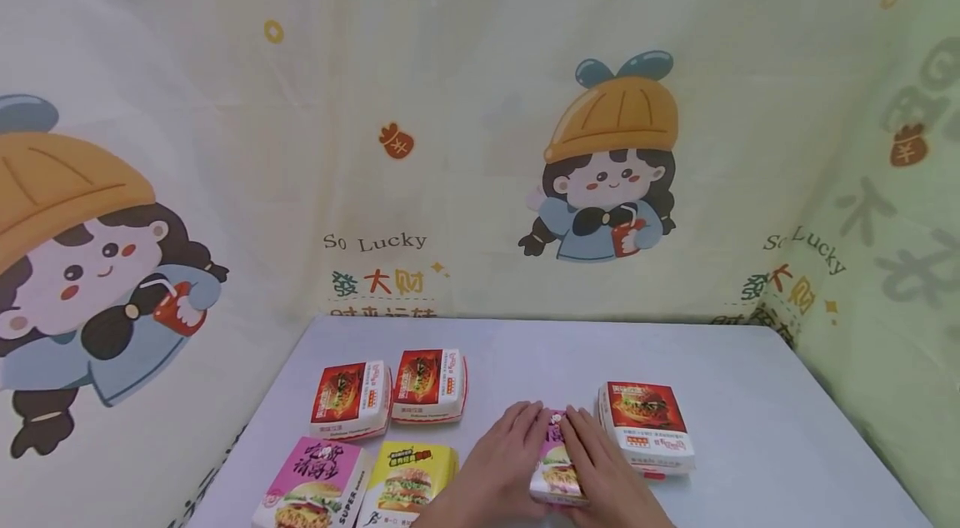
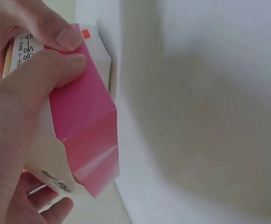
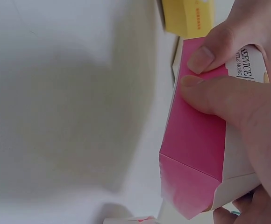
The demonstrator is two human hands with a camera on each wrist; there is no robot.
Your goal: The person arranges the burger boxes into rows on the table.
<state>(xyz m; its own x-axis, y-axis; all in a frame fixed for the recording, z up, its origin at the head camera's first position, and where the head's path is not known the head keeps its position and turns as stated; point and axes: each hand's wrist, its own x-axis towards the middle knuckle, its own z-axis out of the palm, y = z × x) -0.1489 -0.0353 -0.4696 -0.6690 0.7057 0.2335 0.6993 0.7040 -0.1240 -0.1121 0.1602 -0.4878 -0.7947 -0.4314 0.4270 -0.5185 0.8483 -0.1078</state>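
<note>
The left hand [image 1: 501,461] and the right hand [image 1: 609,461] hold one pink burger box [image 1: 555,465] between them, one from either side, with little spread between the hands. In both wrist views the two thumbs [image 2: 72,66] lie side by side, just apart, on the box's pink side [image 3: 194,135], and fingers reach round underneath. I cannot tell whether the box touches the table [image 1: 757,420] or is held just above it.

To the right of the pink burger box, just past the right hand, sits a red-and-white box [image 1: 647,420], leaving a tight gap there; from that box a broad stretch of white surface runs on to the table's slanting right edge. To the left of the pink burger box, close by the left hand, lies a yellow box [image 1: 411,474], and farther left beside it another pink box [image 1: 313,482], near the table's left edge. To the left and farther back than the held box stand two more red-and-white boxes [image 1: 429,385], side by side.

Straight beyond the pink burger box, a deep strip of white tabletop reaches the far edge. Past that edge, well apart from the held box, hangs a pale printed cloth [image 1: 480,53] with cartoon figures [image 1: 611,170].
</note>
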